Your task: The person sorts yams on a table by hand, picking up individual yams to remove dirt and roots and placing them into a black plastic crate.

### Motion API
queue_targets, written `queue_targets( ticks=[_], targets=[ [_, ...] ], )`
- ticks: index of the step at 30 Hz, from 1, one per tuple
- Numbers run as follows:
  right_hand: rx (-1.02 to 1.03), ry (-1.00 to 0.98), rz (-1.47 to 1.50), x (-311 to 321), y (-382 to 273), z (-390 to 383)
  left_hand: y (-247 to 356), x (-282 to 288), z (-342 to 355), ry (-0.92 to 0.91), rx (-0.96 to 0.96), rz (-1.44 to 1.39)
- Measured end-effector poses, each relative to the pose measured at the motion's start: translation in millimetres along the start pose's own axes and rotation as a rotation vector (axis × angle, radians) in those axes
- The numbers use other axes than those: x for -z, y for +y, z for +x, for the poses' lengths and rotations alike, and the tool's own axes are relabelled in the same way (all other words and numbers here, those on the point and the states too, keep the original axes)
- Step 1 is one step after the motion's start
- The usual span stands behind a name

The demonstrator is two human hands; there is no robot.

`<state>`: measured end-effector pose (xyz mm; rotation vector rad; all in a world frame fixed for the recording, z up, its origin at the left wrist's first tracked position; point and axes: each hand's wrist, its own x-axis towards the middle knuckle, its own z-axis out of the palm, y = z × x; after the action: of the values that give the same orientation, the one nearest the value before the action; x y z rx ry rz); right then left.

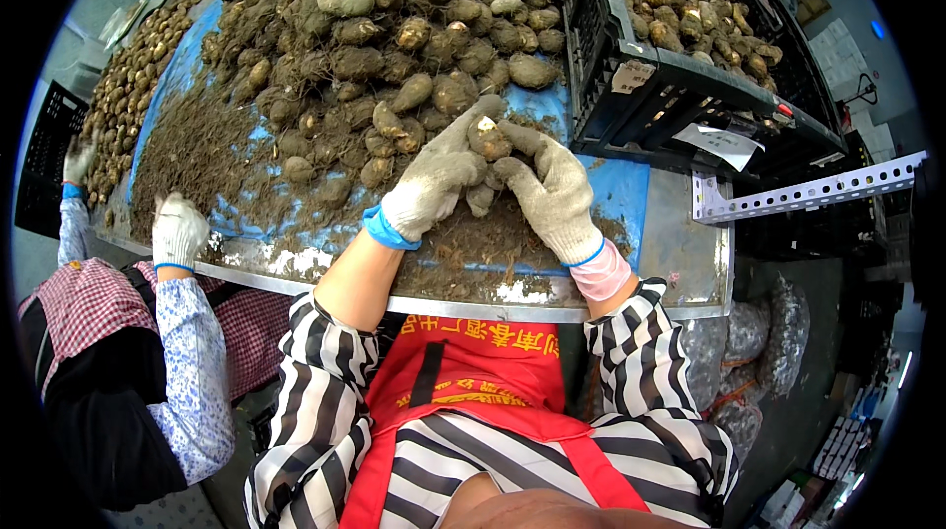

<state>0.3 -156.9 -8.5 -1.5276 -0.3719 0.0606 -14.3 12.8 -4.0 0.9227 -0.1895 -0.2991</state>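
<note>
Over the near part of the work table, both my hands wear dirt-stained knitted gloves and meet around one small brown taro point(489, 140). A pale cut patch shows at the top of it. My left hand point(440, 177) grips it from the left, fingers curled behind it. From the other side, my right hand point(552, 189) holds it with bent fingers and thumb. Part of the taro is hidden by the gloves. Just beyond lies a big heap of hairy, soil-covered taros point(384, 46), some with pale ends.
A black crate point(650, 86) of cleaner taros stands at the right, near a perforated metal bar point(808, 189). Blue sheeting point(631, 199) and loose root fibres cover the table. At left, a co-worker's gloved hand point(180, 229) works near another taro pile point(138, 76). Filled sacks point(783, 332) sit below right.
</note>
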Motion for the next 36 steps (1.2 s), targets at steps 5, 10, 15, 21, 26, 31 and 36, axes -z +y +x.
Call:
queue_targets(
  ticks=[5, 10, 15, 21, 26, 31, 36],
  targets=[
    [0.364, -0.005, -0.538, 8.6, 8.8, -0.7, -1.2, 0.1, 2.9, 0.073, 0.035, 0.147],
    [0.36, 0.035, -0.591, 1.3, 6.2, -7.4, 10.1, -6.9, -3.3, 0.125, 0.177, 0.268],
    [-0.038, -0.02, -0.025, -4.9, -6.9, -5.1, 3.9, -3.4, -0.8, 0.125, 0.154, 0.2],
    [-0.071, -0.048, 0.027, 0.8, -5.2, -0.6, 2.7, -3.4, -0.7, 0.046, 0.041, -0.024],
    [-0.134, -0.034, 0.085, -0.7, -4.3, -1.3, 2.0, -4.9, 0.7, 0.055, 0.026, -0.07],
    [-0.063, 0.009, 0.081, 0.9, 3.2, -1.4, 2.8, -4.4, 3.0, 0.013, 0.064, -0.009],
    [-0.061, 0.039, -0.043, -7.0, -18.5, 0.5, 4.7, 1.8, -3.1, -0.034, 0.07, 0.045]
  ],
)
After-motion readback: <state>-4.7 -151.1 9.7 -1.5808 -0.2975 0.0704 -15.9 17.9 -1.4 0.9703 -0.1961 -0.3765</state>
